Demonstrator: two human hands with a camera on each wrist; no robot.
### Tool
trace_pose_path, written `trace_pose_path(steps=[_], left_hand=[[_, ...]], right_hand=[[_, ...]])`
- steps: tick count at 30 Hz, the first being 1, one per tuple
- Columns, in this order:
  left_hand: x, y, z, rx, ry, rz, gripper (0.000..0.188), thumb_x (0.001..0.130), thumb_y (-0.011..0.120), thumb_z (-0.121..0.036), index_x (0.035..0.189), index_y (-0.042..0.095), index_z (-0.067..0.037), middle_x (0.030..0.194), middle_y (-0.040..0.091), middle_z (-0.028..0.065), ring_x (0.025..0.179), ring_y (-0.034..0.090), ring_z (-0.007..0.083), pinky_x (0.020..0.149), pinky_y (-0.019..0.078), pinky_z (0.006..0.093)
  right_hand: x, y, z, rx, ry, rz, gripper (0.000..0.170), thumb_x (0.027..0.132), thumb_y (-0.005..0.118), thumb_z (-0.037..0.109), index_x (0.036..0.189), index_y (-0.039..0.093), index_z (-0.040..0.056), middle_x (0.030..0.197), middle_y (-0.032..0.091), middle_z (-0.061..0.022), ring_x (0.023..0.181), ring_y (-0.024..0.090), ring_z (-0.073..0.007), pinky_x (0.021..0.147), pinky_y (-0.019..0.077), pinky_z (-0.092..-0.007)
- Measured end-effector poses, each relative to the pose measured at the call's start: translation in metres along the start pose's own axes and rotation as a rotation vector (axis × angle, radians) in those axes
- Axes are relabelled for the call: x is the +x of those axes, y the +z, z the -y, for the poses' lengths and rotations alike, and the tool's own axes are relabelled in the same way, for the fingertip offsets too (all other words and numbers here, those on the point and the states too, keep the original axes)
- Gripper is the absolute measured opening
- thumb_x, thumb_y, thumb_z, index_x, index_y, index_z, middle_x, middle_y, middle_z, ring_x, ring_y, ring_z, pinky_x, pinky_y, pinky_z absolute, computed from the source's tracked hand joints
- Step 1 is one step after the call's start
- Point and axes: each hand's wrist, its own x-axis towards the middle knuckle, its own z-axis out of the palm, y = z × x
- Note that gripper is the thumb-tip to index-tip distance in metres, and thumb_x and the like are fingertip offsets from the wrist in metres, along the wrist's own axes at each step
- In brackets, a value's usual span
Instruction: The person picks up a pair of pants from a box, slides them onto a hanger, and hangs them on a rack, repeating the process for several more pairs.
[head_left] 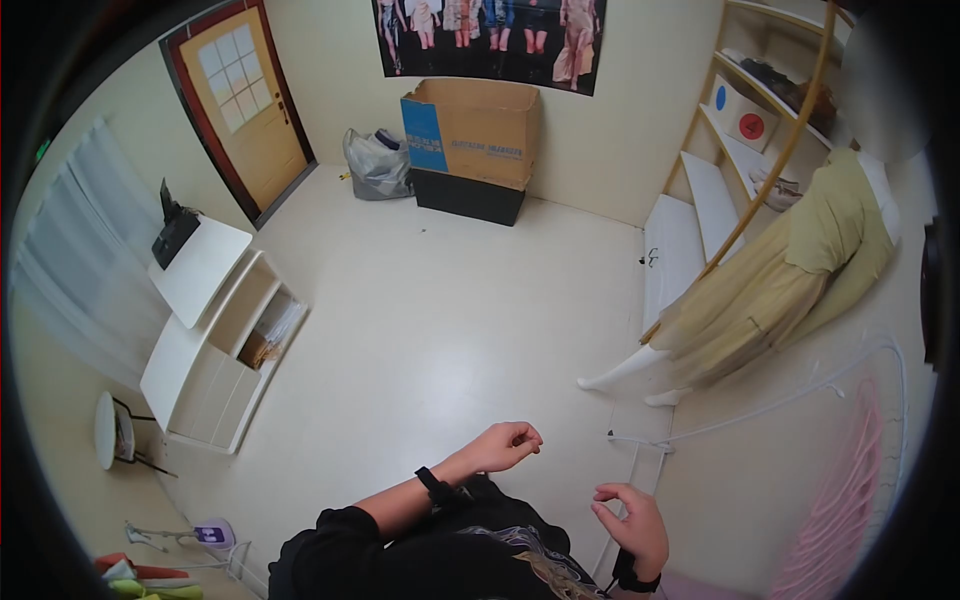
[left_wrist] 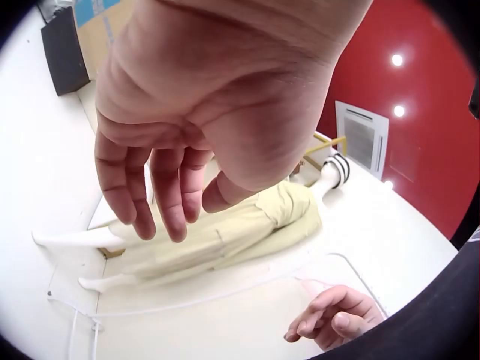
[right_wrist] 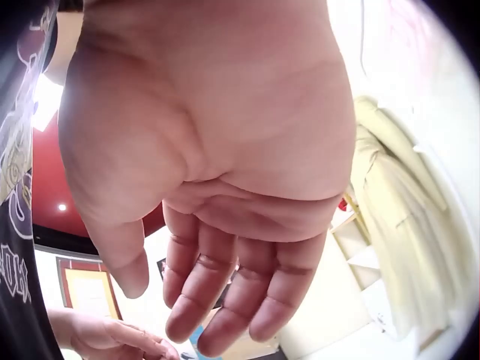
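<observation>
Held out in front of the body, the left hand (head_left: 503, 447) has loosely curled fingers and holds nothing. To its right and lower in the head view is the right hand (head_left: 636, 522), fingers relaxed and bent, also empty. The two hands are apart. In the left wrist view the left hand (left_wrist: 217, 97) hangs with its fingers bent and the thumb apart, and the right hand (left_wrist: 337, 319) shows at the lower right. The right wrist view shows the right palm (right_wrist: 210, 165) and relaxed fingers, with the left hand (right_wrist: 109, 336) at the lower left.
A mannequin in a yellow-green garment (head_left: 760, 290) stands at the right beside shelves (head_left: 715, 200). Pink hangers (head_left: 835, 490) hang at the lower right. A cardboard box (head_left: 480, 135) and a grey bag (head_left: 376, 168) stand by the far wall. A white desk (head_left: 200, 375) is at the left.
</observation>
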Motion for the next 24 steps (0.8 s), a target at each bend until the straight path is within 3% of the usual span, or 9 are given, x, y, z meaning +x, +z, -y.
trace_pose_path(steps=[5,7,10,13,17,21,24], left_hand=[[0.002,-0.069,0.008,0.070,-0.048,-0.137,0.026,0.107,0.063,-0.021,0.119,0.072,0.000,0.104,0.081,0.0098,0.096,0.075,0.0179,0.086,0.0592,0.0344],[-0.001,-0.096,0.020,0.045,-0.031,-0.175,0.025,0.107,0.063,-0.021,0.119,0.072,-0.001,0.105,0.080,0.0099,0.094,0.075,0.0180,0.083,0.0594,0.0344],[0.013,-0.119,0.039,-0.057,-0.119,-0.268,0.025,0.111,0.064,-0.020,0.122,0.071,0.002,0.109,0.080,0.0093,0.100,0.075,0.0146,0.090,0.0582,0.0302],[0.018,-0.145,0.045,-0.084,-0.095,-0.411,0.025,0.109,0.065,-0.020,0.121,0.072,0.001,0.106,0.081,0.0097,0.093,0.075,0.0142,0.082,0.0588,0.0301],[0.051,-0.181,0.058,-0.113,-0.122,-0.543,0.025,0.109,0.066,-0.020,0.121,0.072,0.001,0.107,0.081,0.0090,0.096,0.075,0.0133,0.086,0.0583,0.0286],[0.110,-0.232,0.022,-0.109,-0.133,-0.638,0.024,0.111,0.065,-0.019,0.122,0.072,0.001,0.108,0.081,0.0093,0.099,0.075,0.0133,0.089,0.0578,0.0284],[0.156,-0.266,-0.035,-0.115,-0.089,-0.658,0.023,0.111,0.065,-0.018,0.122,0.071,0.001,0.109,0.081,0.0091,0.102,0.075,0.0143,0.093,0.0576,0.0293]], right_hand=[[0.089,0.000,0.020,-0.163,-0.024,-0.076,0.025,0.090,0.081,0.010,0.112,0.074,0.0003,0.102,0.079,-0.0136,0.094,0.077,-0.0282,0.087,0.0586,-0.0378],[0.123,0.007,0.028,-0.107,-0.005,-0.060,0.024,0.091,0.080,0.010,0.112,0.074,-0.0001,0.100,0.079,-0.0135,0.093,0.077,-0.0275,0.086,0.0585,-0.0373],[0.175,0.014,0.012,-0.047,0.005,0.031,0.023,0.091,0.080,0.010,0.111,0.074,-0.0002,0.098,0.079,-0.0133,0.091,0.077,-0.0265,0.085,0.0586,-0.0367],[0.237,0.027,0.001,-0.008,-0.030,0.109,0.022,0.092,0.079,0.011,0.111,0.074,0.0002,0.098,0.079,-0.0128,0.090,0.077,-0.0261,0.082,0.0588,-0.0367],[0.338,0.034,-0.021,-0.042,-0.173,0.218,0.023,0.094,0.078,0.017,0.111,0.074,0.0018,0.098,0.078,-0.0138,0.087,0.076,-0.0303,0.078,0.0585,-0.0393],[0.440,0.026,-0.020,-0.009,-0.212,0.279,0.027,0.096,0.075,0.022,0.115,0.072,0.0029,0.096,0.077,-0.0131,0.088,0.075,-0.0336,0.077,0.0578,-0.0419],[0.514,0.026,-0.018,-0.056,-0.364,0.283,0.029,0.097,0.074,0.023,0.118,0.072,0.0027,0.098,0.077,-0.0122,0.090,0.074,-0.0325,0.078,0.0581,-0.0417]])
